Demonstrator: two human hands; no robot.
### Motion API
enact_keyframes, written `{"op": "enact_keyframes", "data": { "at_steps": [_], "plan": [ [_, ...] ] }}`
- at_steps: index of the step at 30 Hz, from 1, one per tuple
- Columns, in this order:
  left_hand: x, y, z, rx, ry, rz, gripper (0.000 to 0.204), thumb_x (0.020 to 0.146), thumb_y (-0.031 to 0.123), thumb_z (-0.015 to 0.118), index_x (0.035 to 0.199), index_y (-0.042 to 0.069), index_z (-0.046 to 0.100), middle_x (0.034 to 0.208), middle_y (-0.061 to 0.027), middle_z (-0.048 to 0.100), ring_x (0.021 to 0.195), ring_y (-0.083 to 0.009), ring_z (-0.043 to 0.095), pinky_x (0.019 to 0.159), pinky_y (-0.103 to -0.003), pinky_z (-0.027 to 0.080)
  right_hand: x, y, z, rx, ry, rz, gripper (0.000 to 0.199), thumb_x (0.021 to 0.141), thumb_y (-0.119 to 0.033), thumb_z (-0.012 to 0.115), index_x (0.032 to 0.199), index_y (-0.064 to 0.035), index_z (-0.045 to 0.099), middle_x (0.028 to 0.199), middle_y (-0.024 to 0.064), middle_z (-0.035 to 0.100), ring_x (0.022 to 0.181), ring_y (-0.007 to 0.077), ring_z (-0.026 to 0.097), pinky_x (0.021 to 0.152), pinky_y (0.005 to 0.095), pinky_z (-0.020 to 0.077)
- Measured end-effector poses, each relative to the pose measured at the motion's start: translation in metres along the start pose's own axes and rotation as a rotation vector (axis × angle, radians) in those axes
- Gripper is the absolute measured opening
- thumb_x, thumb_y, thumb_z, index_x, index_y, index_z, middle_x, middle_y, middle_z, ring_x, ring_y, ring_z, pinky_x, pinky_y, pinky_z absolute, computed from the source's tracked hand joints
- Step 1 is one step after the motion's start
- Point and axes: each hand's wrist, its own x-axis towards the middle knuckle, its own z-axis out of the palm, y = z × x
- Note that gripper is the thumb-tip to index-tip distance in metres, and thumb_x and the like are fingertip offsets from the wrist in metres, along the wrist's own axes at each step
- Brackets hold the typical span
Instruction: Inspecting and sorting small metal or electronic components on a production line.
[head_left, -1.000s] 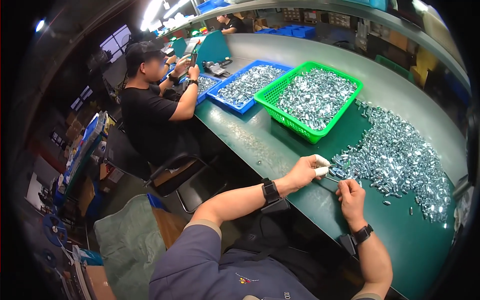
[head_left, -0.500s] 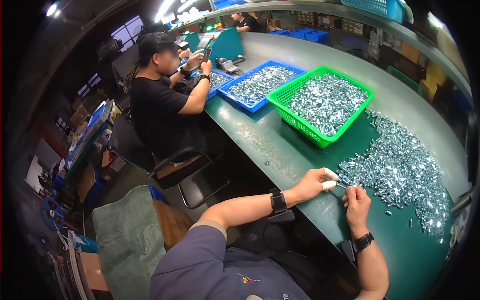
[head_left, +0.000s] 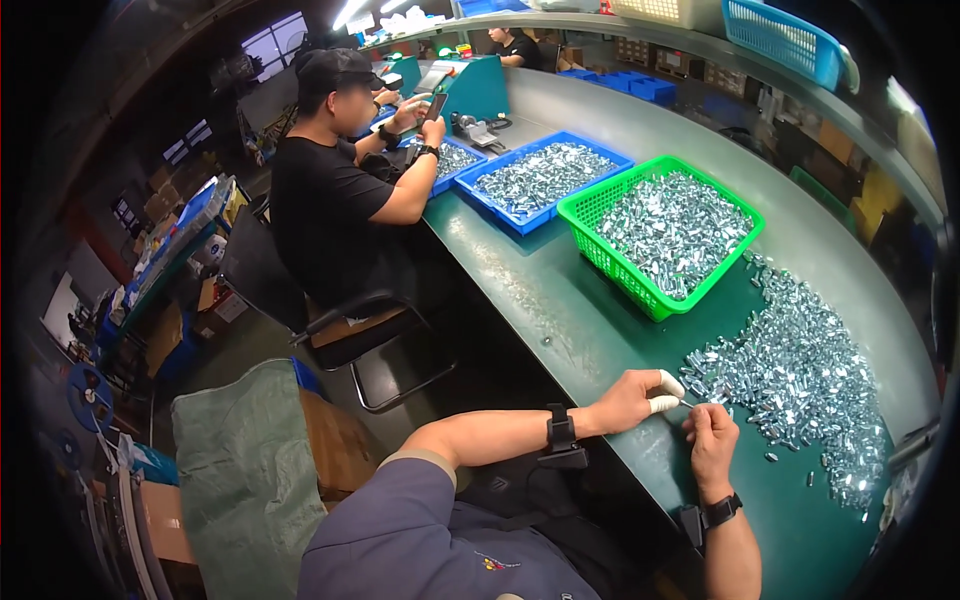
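Observation:
Over the green worktop, my left hand [head_left: 632,399] is closed in a pinch, with white covers on its thumb and forefinger. Whatever sits between those fingertips is too small to make out. Close on its right, my right hand [head_left: 712,442] is closed too, fingers curled, pinching what looks like a thin metal rod directed at the left fingertips. Just beyond both hands spreads a loose pile of small shiny metal cylinders [head_left: 800,365]. A green plastic basket [head_left: 592,243] heaped with similar metal pieces stands farther off, left of the pile.
Blue trays [head_left: 530,222] of metal parts lie beyond the basket. At the left, a co-worker [head_left: 330,190] in black sits on a chair, holding a phone [head_left: 436,107]. A shelf with a light-blue basket [head_left: 785,42] runs above the far edge. A green sack [head_left: 240,450] is at lower left.
The view has shifted, so the bench, basket and pile appear lower. My hands stay close together by the pile; the rod between them shows less than before.

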Motion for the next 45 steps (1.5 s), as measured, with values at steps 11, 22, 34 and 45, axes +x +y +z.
{"op": "enact_keyframes", "data": {
  "at_steps": [11, 22, 34, 45],
  "plan": [
    [0.11, 0.084, -0.096, 0.941, 0.475, 0.777, 0.025, 0.087, 0.011, 0.077, 0.111, 0.006, 0.072, 0.102, -0.0148, 0.071, 0.095, -0.0329, 0.068, 0.082, -0.041, 0.055, 0.014, -0.003, 0.003, 0.182, 0.296, -0.012, 0.024, 0.109, -0.022, 0.056, 0.095, -0.0039, 0.064, 0.078, 0.0016, 0.065, 0.06, 0.005, 0.052, 0.055, 0.0208, 0.0408],
    [0.061, 0.012, -0.005, 1.049, -0.298, 0.347, 0.025, 0.084, 0.01, 0.079, 0.108, 0.007, 0.07, 0.096, -0.01, 0.064, 0.096, -0.0317, 0.064, 0.08, -0.043, 0.054, 0.006, -0.004, -0.001, 0.254, 0.334, -0.004, 0.025, 0.108, -0.023, 0.059, 0.094, -0.0037, 0.065, 0.076, -0.0003, 0.065, 0.059, 0.0042, 0.052, 0.054, 0.021, 0.0407],
    [0.035, 0.024, -0.022, 0.944, -0.244, 0.061, 0.016, 0.092, 0.01, 0.075, 0.108, 0.007, 0.075, 0.09, -0.0053, 0.065, 0.082, -0.0198, 0.066, 0.074, -0.031, 0.053, 0.008, -0.005, -0.001, 0.207, 0.191, -0.002, 0.027, 0.106, -0.025, 0.062, 0.091, -0.0032, 0.066, 0.072, -0.0003, 0.065, 0.058, 0.0046, 0.053, 0.052, 0.0229, 0.0413],
    [0.025, 0.009, -0.026, -0.111, 0.036, -0.448, 0.022, 0.099, 0.011, 0.071, 0.12, 0.005, 0.067, 0.102, -0.0062, 0.072, 0.087, -0.012, 0.067, 0.079, -0.025, 0.055, 0.004, -0.007, 0.001, 0.068, 0.075, -0.025, 0.025, 0.106, -0.023, 0.062, 0.093, -0.0022, 0.067, 0.072, 0.0006, 0.066, 0.057, 0.0051, 0.054, 0.052, 0.0222, 0.0424]
  ]
}}
